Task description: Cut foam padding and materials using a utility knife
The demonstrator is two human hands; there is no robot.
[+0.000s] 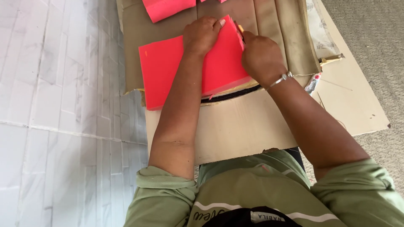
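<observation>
Pressing flat, the left hand point(202, 34) steadies the pink foam sheet point(168, 67) on the tan fabric point(277, 25); the right hand point(261, 56), fisted around a yellow-handled cutter point(240, 28), works its far right edge.

I see white marble-look floor tiles point(50, 126) on the left, grey carpet point(370, 33) on the right, and daylight falling evenly over a pale board point(235, 130).

Both arms reach forward, left hand point(203, 34) pressing flat, right hand point(261, 56) fisted.
</observation>
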